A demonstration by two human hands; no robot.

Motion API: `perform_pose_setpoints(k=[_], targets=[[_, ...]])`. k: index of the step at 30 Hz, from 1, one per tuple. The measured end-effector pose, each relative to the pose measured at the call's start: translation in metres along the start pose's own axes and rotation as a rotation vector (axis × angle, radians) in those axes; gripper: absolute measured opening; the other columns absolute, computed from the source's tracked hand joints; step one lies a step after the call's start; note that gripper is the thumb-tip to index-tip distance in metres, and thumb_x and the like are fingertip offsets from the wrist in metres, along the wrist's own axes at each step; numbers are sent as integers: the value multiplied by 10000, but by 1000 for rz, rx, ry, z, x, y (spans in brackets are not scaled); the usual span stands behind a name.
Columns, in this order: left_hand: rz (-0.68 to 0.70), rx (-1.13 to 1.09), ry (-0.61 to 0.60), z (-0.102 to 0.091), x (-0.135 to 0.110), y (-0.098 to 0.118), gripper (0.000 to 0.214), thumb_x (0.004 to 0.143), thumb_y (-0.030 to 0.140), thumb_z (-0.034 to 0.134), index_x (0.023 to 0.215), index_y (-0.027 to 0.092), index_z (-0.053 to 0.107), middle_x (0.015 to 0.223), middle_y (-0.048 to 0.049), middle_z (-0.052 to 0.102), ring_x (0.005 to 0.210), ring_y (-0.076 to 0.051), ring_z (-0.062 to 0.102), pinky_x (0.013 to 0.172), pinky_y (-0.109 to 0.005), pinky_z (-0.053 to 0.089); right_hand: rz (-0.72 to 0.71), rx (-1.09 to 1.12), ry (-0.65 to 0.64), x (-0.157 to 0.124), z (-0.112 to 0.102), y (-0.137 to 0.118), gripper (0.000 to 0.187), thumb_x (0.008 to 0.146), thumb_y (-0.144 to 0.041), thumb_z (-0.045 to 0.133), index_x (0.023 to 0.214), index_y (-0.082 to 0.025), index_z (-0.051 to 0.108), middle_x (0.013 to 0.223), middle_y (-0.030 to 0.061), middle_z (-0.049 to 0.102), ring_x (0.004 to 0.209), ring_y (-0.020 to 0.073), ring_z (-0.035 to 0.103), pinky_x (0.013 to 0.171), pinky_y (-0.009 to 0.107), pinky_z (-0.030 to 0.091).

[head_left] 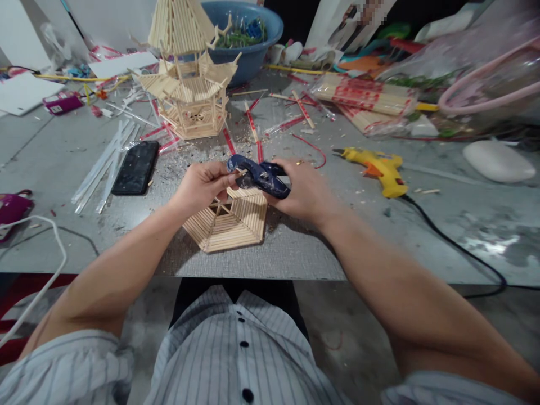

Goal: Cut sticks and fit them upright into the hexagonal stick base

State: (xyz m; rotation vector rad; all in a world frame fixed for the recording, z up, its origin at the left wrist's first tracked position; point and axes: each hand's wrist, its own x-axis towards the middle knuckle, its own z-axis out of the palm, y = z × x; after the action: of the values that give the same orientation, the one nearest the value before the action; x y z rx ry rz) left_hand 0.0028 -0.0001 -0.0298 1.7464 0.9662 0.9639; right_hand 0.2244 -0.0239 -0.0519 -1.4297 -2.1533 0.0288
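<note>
Head view: both hands meet just above the grey surface [295, 247]. The right hand [306, 191] is wrapped around a dark blue cutter [259, 175], fingers closed on its handles. The left hand [202, 185] pinches a short stick [241, 170] at the cutter's nose, thumb and forefinger shut on it. Directly beneath them lies a hexagonal stick roof [228, 219], flat on the surface, close to the near edge.

Risks, as I judge them: the left fingertips sit right beside the cutter's blades, so a squeeze with the stick poorly seated could nip a finger. A cut-off end could fly (the surface is already strewn with chips and offcuts). The roof lies under the hands, so a dropped tool or a pressing wrist might crack its glued sticks. The yellow glue gun [379, 167] lies to the right with its cord [455, 242] trailing over the near edge; a snagged elbow could drag it, and its tip may be hot.

Containers: 1 blue bowl [253, 39] at the back holds green and blue bits, too small to identify. A clear bag [363, 95] at the right holds bundled sticks. A stick pagoda [189, 84] stands in front of the bowl, and a phone [135, 167] lies left of the hands.
</note>
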Motion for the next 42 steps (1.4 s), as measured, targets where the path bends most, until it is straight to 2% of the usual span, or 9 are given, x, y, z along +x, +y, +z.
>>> perform_pose_setpoints(k=[6,12,26,37,42], targets=[[-1,6,-12,2,-1,2,287,723,408,721,626,155,628,428,21,542,390,-67,510,392,-175,370,-4,8,-61,1,-1,-1,511,655,-355,633,1128,-173,573,1048,141,656,995,339,590,878,496,456],[18,39,-36,2,-3,3,293,729,432,709,630,163,647,416,26,523,370,-58,460,388,-184,348,-14,32,-87,0,-1,1,519,662,-358,615,1135,-151,564,1065,155,657,973,335,608,826,473,473],[15,15,-22,3,-4,5,345,724,496,694,621,178,606,460,17,541,368,-57,441,378,-185,347,56,-69,-73,-5,-3,-5,351,655,-352,620,980,-217,620,873,89,705,797,295,649,662,394,476],[17,35,6,4,-1,5,261,764,357,673,619,157,589,481,17,551,371,-49,458,372,-171,325,135,-139,-93,-3,-4,-12,314,667,-404,607,904,-202,643,841,121,691,796,329,641,667,423,449],[17,50,8,4,1,3,213,775,281,649,617,150,593,491,17,551,377,-41,447,383,-172,319,130,-176,-80,-2,-3,-12,342,688,-439,579,911,-193,660,804,118,696,748,312,638,631,399,446]])
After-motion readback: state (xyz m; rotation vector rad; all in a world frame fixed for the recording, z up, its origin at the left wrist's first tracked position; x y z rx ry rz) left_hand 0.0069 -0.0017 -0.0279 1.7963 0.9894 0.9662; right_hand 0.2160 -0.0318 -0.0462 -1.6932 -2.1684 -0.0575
